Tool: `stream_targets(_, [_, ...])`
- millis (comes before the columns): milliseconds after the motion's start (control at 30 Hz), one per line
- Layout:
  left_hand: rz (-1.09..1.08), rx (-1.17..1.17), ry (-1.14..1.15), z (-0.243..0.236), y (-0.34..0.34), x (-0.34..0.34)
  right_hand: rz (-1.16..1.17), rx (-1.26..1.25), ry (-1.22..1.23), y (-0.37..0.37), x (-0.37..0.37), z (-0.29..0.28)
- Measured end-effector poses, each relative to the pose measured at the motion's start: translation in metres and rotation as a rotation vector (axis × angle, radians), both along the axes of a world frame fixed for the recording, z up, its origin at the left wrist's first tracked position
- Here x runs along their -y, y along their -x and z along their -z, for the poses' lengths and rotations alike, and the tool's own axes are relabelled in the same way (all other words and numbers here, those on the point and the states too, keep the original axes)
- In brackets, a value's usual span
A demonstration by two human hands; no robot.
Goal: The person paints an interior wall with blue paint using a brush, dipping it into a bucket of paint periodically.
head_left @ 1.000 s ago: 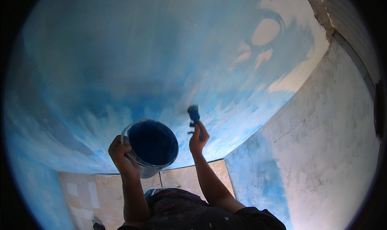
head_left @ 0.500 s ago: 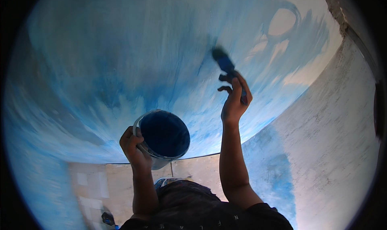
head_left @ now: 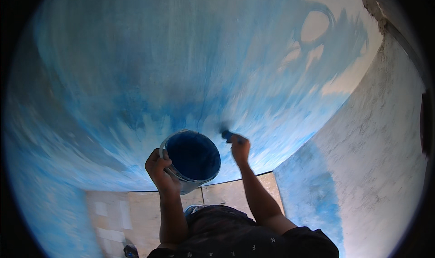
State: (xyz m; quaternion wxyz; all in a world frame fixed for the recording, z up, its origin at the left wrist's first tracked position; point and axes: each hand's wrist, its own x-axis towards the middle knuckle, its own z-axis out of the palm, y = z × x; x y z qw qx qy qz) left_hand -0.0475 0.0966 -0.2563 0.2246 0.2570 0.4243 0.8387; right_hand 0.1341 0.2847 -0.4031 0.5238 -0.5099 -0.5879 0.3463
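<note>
My left hand grips the rim of a paint bucket, its thumb over the near-left edge. Tilted toward me, the bucket shows a dark blue inside; how much paint it holds cannot be made out. To its right, my right hand is closed around a paintbrush. The brush points up and left, its dark bristles blurred by motion close to the wall. In front of both hands spreads a wall covered in streaky blue and grey-green paint, with pale patches at the upper right.
At the right, a second wall is greyish white with a blue painted band. Below me lies a pale floor of boards with a dark seam. A small dark object rests at the lower left. A dark ledge runs along the upper right.
My right hand has swept the paintbrush down and toward the bucket, from high on the wall to a lower spot. The bucket and left hand have shifted slightly right and lower in view.
</note>
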Motion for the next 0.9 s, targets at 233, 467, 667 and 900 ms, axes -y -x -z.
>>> stream_targets(233, [-0.012,-0.002,0.024,0.002,0.007,0.003,-0.018,-0.600,-0.536,-0.006,0.017,-0.159])
stream_targets(467, [0.219,0.012,0.032,-0.014,0.012,0.010,0.033,-0.509,-0.130,0.014,0.006,-0.024])
stream_targets(667, [0.309,0.190,-0.080,0.023,0.042,-0.004,-0.198,-0.318,-0.141,-0.014,0.026,-0.001])
stream_targets(900, [0.300,0.227,-0.101,0.041,0.050,0.005,-0.045,0.207,-0.826,-0.006,0.020,-0.111])
